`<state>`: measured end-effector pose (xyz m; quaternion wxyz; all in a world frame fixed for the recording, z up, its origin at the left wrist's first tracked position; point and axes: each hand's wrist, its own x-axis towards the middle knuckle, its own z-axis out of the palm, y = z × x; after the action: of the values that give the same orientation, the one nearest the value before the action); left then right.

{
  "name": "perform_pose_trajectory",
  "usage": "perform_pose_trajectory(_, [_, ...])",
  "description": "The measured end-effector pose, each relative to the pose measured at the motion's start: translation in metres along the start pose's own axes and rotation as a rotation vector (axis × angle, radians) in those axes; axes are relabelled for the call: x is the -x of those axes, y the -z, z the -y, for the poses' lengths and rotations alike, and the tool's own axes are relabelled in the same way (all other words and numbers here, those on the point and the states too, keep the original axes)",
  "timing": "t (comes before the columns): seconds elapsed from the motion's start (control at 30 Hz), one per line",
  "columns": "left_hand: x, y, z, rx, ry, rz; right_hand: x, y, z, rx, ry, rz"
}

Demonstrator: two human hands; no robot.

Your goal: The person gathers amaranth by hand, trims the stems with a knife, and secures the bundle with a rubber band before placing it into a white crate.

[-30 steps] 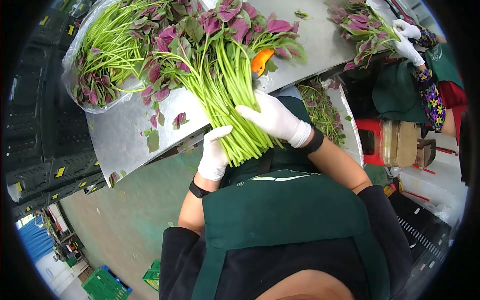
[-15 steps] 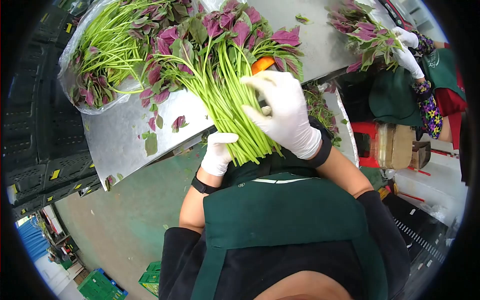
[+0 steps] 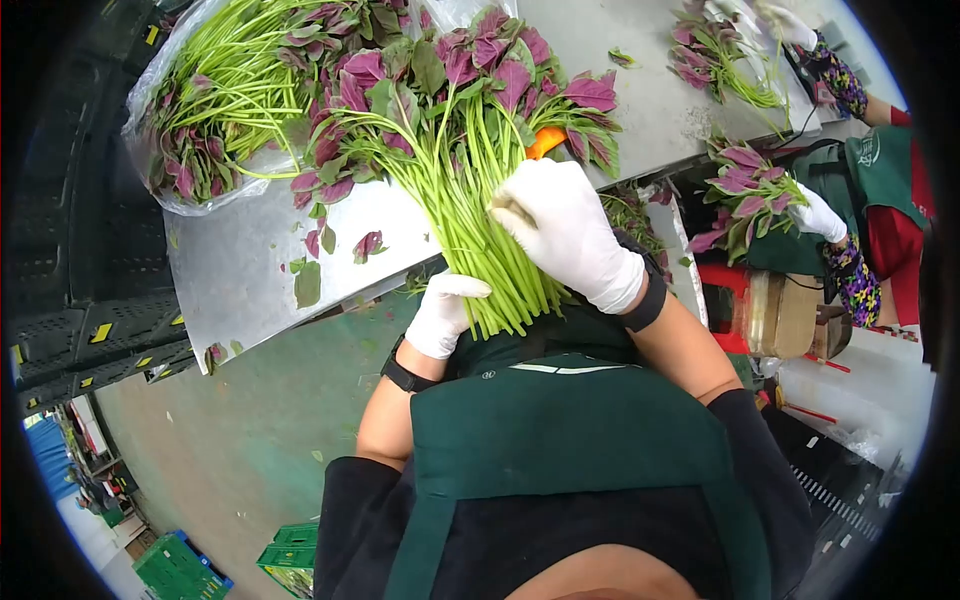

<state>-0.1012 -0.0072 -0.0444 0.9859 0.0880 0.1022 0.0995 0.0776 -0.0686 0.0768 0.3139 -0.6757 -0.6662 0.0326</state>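
left hand (image 3: 440, 315): fingers are hidden behind stems (image 3: 478, 235) | orange object (image 3: 546, 142): partly covered, kind unclear | plastic bag (image 3: 265, 165): cut by top edge | co-worker's upper hand (image 3: 787, 25): blurred | co-worker's apron (image 3: 885, 178): print (image 3: 868, 152) too small for reading

metal table (image 3: 665, 110), glossy | green floor (image 3: 240, 420), scuffed | black crates (image 3: 85, 230), left | 2 green crates (image 3: 180, 572), lower left

- Smooth, glossy skin is being shown by the long pale-green stems (image 3: 468, 222).
- Smooth, rubbery material is being displayed by the close-fitting white gloves (image 3: 578, 240).
- Smooth, shining metal is being presented by the flat silver-grey table (image 3: 230, 280).
- Glossy, wrinkled plastic is being shown by the crumpled clear bag (image 3: 270, 160).
- Matt cloth is being shown by the broad dark-green apron (image 3: 570, 440).
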Motion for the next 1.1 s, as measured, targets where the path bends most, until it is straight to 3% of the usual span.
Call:
perform_pose_trajectory(0.1, [0.001,0.004,-0.001,-0.049,0.012,-0.030,-0.002,-0.003,0.005,0.060,-0.089,-0.069])
perform_pose_trajectory(0.2, [0.001,0.004,0.000,-0.065,0.033,-0.028,-0.004,-0.022,0.000,0.184,-0.091,0.001])
perform_pose_trajectory(0.33, [0.004,0.001,0.000,-0.091,0.012,-0.107,-0.009,-0.031,0.000,0.118,-0.077,-0.021])
perform_pose_trajectory(0.47, [0.006,-0.003,0.001,-0.086,-0.006,-0.103,-0.001,0.002,0.010,-0.435,-0.378,0.113])
perform_pose_trajectory(0.63, [0.002,-0.009,-0.001,-0.056,0.012,-0.012,0.019,0.014,-0.004,-0.755,-0.468,0.112])
perform_pose_trajectory(0.73, [0.001,-0.004,0.001,-0.051,0.010,-0.028,0.021,0.012,-0.007,-1.312,-0.589,0.184])
perform_pose_trajectory(0.87, [0.000,-0.010,-0.001,-0.100,-0.006,0.008,0.017,0.014,-0.007,-1.940,-0.455,0.249])
perform_pose_trajectory(0.93, [-0.001,-0.015,-0.001,-0.132,-0.021,-0.008,0.007,0.036,0.004,-1.880,-0.406,0.290])
perform_pose_trajectory(1.03, [-0.002,-0.033,-0.002,-0.153,-0.028,-0.008,-0.006,0.061,-0.001,-1.965,-0.283,0.130])
perform_pose_trajectory(1.07, [-0.003,-0.035,-0.002,-0.150,-0.036,0.020,-0.011,0.062,0.007,-1.525,-0.242,-0.069])
perform_pose_trajectory(1.1, [-0.002,-0.020,0.000,-0.141,-0.017,0.004,-0.011,0.064,0.007,-1.285,-0.258,0.023])
